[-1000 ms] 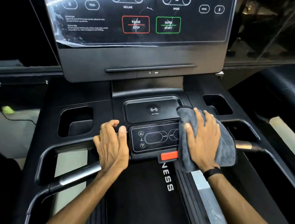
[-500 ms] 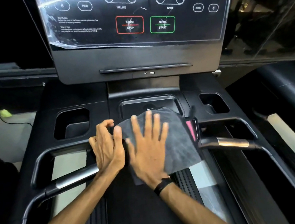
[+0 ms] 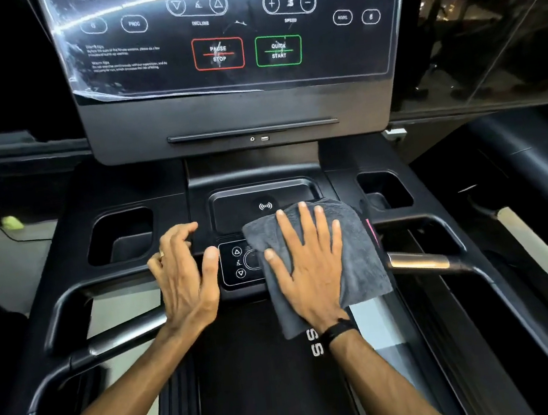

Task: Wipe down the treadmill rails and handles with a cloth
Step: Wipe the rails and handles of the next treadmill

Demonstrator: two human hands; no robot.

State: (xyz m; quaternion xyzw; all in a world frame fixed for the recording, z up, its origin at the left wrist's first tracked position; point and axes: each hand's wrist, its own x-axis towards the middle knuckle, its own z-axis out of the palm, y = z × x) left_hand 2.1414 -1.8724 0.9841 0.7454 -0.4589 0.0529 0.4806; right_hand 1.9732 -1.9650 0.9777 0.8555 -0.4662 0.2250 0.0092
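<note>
The treadmill console point(image 3: 228, 40) carries most of the legible writing: a red-outlined button reading PAUSE STOP point(image 3: 218, 53), a green-outlined one beside it reading QUICK START point(image 3: 278, 51), the word INCLINE under a pair of triangle arrows, a plus and minus pair over a partly readable SPEED label, an oval marked PROG, another that looks like MODEL, and round keys numbered 10, 4, 6 and 2; the small paragraphs of tips at the console's lower left are too fine to read. A loose plastic film wrinkles over the console's face. Below the console lies a shallow centre tray point(image 3: 258, 202) marked with a wireless symbol, and it holds nothing but the far corner of the grey cloth point(image 3: 357, 249). Either side of that tray sit two recessed cup pockets, the left pocket point(image 3: 121, 236) and the right pocket point(image 3: 384, 190); no contents can be seen in their dark interiors. Below the tray, the small control panel point(image 3: 238, 263) shows up and down triangles, half covered by the cloth. The right hand point(image 3: 307, 265) lies flat on the cloth with fingers spread and straight, pressing it down. The left hand point(image 3: 185, 280) rests just left of the panel, fingers loosely bent, holding nothing. On the belt beneath the cloth the letters SS point(image 3: 315, 342) show.
</note>
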